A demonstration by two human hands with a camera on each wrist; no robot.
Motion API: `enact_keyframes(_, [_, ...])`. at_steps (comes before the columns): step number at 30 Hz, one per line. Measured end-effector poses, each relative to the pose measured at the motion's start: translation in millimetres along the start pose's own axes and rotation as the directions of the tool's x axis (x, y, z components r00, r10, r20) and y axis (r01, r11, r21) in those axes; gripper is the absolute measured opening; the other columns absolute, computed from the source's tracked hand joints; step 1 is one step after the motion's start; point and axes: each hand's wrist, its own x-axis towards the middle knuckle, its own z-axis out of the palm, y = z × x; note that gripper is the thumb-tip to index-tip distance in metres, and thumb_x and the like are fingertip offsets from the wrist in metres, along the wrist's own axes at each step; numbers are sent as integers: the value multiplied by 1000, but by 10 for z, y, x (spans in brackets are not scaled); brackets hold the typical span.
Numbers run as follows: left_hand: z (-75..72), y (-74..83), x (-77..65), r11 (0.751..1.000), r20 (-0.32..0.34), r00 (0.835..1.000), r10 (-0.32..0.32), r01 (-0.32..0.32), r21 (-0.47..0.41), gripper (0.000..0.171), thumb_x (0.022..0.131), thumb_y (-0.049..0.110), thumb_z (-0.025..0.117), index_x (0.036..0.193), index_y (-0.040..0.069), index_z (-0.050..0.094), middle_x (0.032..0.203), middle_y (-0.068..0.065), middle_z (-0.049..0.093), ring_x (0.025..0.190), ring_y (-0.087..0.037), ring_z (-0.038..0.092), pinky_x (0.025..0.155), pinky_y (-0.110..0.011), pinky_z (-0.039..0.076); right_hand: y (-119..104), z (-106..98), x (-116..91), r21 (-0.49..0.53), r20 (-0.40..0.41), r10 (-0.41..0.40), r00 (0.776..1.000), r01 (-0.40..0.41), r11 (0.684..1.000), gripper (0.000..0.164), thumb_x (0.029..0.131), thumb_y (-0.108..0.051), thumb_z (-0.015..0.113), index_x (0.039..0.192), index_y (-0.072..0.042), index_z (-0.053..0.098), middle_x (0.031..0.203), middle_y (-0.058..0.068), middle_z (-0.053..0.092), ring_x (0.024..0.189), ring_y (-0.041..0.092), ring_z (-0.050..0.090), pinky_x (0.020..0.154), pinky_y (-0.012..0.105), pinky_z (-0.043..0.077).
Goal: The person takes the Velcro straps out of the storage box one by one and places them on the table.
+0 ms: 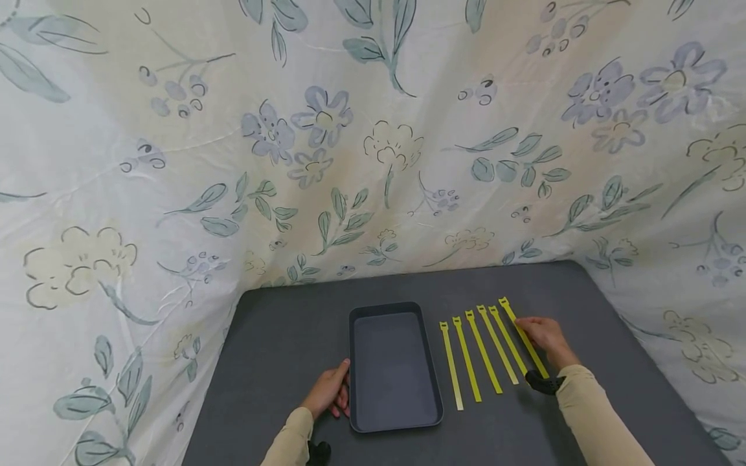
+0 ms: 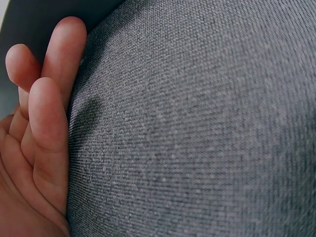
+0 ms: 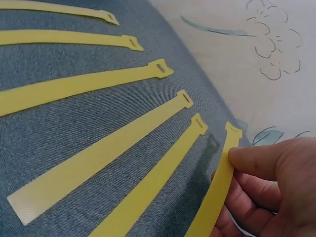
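My right hand (image 1: 544,336) pinches a yellow hook-and-loop cable tie (image 3: 217,192) between thumb and fingers, just below its slotted head. Its head end is raised off the table and casts a shadow. To its left, several more yellow cable ties (image 3: 153,182) lie side by side, slotted heads pointing away. At the left edge of a dark, shallow rectangular tray (image 1: 396,428) rests my left hand (image 1: 327,391), its thumb touching the rim. In the left wrist view the loosely bent fingers (image 2: 48,113) lie on the cloth beside the tray's dark wall.
A dark grey cloth-covered table (image 1: 291,317) carries everything. Floral fabric (image 1: 373,162) hangs behind it and along both sides. A dark wrist strap (image 1: 543,383) on the right arm overlaps the near ends of the rightmost ties in the head view.
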Motion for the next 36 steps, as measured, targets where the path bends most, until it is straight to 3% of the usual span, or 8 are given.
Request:
enact_keyframes(2, [-2,-5,10,1000,1,1000,-2,2,-2,65,103,67,35,92,6,56,50,2,55,46,-18,68,38,-27,47,13,12,16,-11,-18,9,1000,-9,1000,52,102,-33,56,132,9,59,116,23,64,87,22,59,64,26,45])
enact_keyframes(8, [12,1,6,1000,-2,1000,-6,6,0,66,103,66,35,91,5,59,49,2,54,46,-18,67,38,-27,47,68,80,73,-90,-89,50,995,-58,994,49,100,-30,57,128,10,61,127,30,60,94,31,63,73,40,50])
enact_keyframes(16, [20,7,-19,1000,-3,1000,-4,4,12,66,104,65,33,93,5,58,49,2,54,46,-17,67,37,-27,47,7,99,-8,-84,-78,34,996,-40,996,47,101,-28,56,128,10,61,132,32,56,104,39,61,73,41,50])
enact_keyframes(25, [18,42,-29,1000,-9,1000,-14,14,4,67,102,67,35,94,5,59,50,2,54,46,-16,66,38,-26,46,-25,153,-41,-136,-125,-5,992,-12,991,43,101,-26,57,125,10,62,126,31,60,102,40,62,78,48,51])
enact_keyframes(36, [18,38,-21,1000,-17,1000,-15,15,2,66,103,66,36,94,5,59,50,2,54,45,-15,66,37,-26,46,25,184,-6,-180,-125,-16,992,-7,984,39,102,-27,57,123,5,61,119,29,62,96,38,61,72,45,49])
